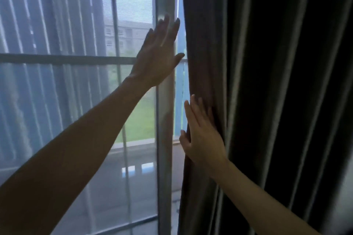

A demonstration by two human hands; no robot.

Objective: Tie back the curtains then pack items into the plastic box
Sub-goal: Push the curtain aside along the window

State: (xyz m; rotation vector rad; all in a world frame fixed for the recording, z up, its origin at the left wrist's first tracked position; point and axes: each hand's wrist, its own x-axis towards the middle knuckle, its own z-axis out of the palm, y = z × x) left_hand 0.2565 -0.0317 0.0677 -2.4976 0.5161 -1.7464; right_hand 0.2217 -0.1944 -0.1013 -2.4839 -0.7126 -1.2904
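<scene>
A view looking down a person's two bare arms toward a tall window; a heavy dark curtain (267, 82) hangs in deep vertical folds over the right half of the scene, its loose edge running top to bottom just right of centre.

The left hand (156, 59) is raised high, back toward the camera, fingers straight and spread; it sits in front of the upright grey window frame (165, 158), its thumb tip just beside the curtain's edge; whether it touches the cloth cannot be told.

The right hand (202, 135) is lower, laid flat on the curtain's edge with its fingers straight and pointing up, pressing the folds; its thumb (183, 138) lies on the window side of that edge; neither hand is curled round anything, and the two hands are well apart, one above the other.

A thin see-through white curtain (47, 101) covers the glass on the left, hanging in soft pleats; through it show a pale building (131, 32) and a patch of green grass (141, 118); a narrow strip of bare glass shows between the frame and the dark curtain.
</scene>
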